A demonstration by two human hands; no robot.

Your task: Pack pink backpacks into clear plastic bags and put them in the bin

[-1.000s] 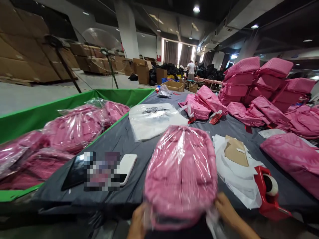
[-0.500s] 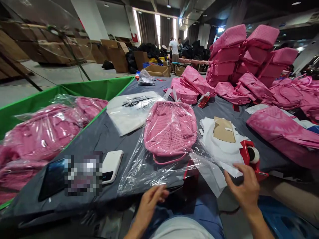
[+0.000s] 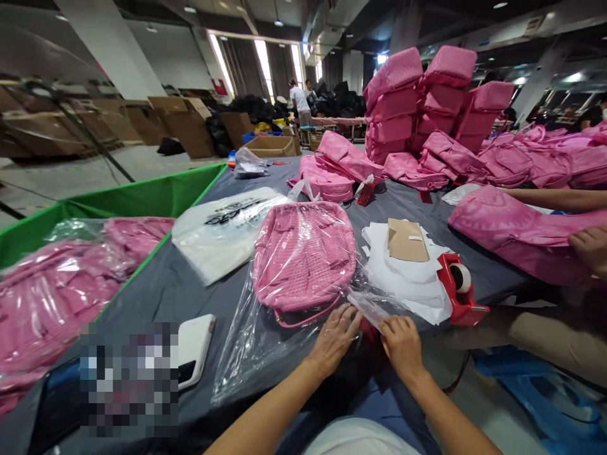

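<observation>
A pink quilted backpack lies in a clear plastic bag, whose loose end spreads toward the table's near edge. My left hand rests palm down over that loose end, below the backpack, with its fingers stretched out. Right of it, a thin whitish translucent sheet is folded into a narrow strip. My right hand pinches the strip's near end, while my left fingertips lie against its side. Something red, partly hidden, shows between my hands.
White paper sheets with a brown card lie beside a red tape dispenser. A stack of clear bags and a white power bank are left. Another person's hand touches a pink backpack.
Both hands have come together below the backpack. The whitish sheet, spread loosely before, is now folded narrow in my right hand. The view has turned right; another person's hand has appeared.
</observation>
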